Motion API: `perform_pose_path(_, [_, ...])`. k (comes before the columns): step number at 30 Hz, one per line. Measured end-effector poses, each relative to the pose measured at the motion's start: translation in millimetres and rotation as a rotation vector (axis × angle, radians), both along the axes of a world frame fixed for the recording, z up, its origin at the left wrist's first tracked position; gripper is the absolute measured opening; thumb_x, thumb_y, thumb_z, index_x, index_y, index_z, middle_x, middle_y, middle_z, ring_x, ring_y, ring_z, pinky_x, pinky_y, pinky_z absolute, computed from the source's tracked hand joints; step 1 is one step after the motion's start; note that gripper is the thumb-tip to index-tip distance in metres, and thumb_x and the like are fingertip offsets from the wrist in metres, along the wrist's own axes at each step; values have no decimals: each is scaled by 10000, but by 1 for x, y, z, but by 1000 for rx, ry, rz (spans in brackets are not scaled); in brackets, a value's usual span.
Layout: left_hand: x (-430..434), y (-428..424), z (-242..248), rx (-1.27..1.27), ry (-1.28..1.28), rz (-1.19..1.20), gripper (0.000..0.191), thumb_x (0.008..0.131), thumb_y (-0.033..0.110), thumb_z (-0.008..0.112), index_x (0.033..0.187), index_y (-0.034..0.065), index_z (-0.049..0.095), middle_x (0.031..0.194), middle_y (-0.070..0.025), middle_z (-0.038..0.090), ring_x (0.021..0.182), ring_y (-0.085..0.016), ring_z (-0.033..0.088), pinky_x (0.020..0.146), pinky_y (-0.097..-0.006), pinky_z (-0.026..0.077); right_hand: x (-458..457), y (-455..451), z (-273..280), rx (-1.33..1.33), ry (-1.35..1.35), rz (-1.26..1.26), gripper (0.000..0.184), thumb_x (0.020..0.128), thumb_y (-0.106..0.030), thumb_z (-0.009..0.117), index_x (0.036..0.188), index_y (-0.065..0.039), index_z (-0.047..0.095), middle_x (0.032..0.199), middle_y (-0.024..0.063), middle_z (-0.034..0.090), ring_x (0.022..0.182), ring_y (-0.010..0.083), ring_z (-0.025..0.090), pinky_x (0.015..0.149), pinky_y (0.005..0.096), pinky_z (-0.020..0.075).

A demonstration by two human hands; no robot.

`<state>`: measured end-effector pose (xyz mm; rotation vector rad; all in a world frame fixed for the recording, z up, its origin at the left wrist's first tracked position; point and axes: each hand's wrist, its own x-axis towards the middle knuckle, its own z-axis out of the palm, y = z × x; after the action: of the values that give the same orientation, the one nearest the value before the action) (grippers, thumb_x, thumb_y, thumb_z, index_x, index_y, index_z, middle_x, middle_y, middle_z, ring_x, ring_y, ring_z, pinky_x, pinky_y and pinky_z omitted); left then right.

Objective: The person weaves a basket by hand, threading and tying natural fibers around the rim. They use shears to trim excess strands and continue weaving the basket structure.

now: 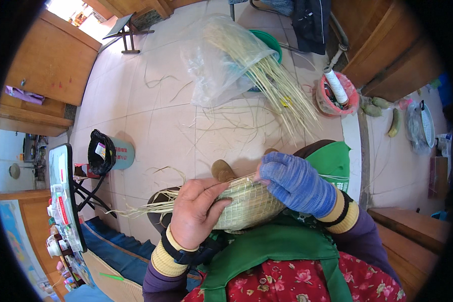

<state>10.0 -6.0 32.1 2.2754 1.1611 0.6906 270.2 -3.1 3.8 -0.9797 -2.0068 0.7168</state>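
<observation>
A partly woven straw basket point(249, 207), stitched in rows, rests on my lap over a green apron point(271, 245). My left hand point(200, 209), bare, grips its upper left rim between thumb and fingers, where loose straw ends point(143, 209) stick out to the left. At the rim's right part is my right hand point(296, 185), in a blue knitted glove, its fingers curled; what lies between its fingertips is hidden. A pale thread point(334, 176) runs to the right from behind the glove.
A plastic bag point(215, 64) with long straw stalks point(283, 94) lies on the tiled floor ahead. Right of it stands a red bucket point(321, 94) holding a white thread spool point(336, 87). At left are a bin point(124, 153) and a cluttered table point(65, 162).
</observation>
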Motion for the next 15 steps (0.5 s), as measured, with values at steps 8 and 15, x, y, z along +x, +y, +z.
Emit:
perform_pose_path(8, [-13, -1, -15, 100, 18, -69, 341, 759, 16, 822, 1086, 88, 755, 942, -55, 669, 850, -249, 634, 752, -366, 524, -13, 42, 26, -204, -81, 188, 113, 918, -137, 641, 1010, -73, 653, 967, 161, 673, 888, 374, 675, 769, 471, 536])
perform_pose_path(15, [-20, 3, -10, 78, 26, -26, 345, 764, 69, 814, 1096, 65, 719, 968, -79, 674, 869, -284, 636, 759, -393, 525, -52, 113, 13, -482, -415, 768, 288, 970, -305, 592, 1039, -62, 730, 914, 185, 721, 841, 370, 693, 769, 454, 534])
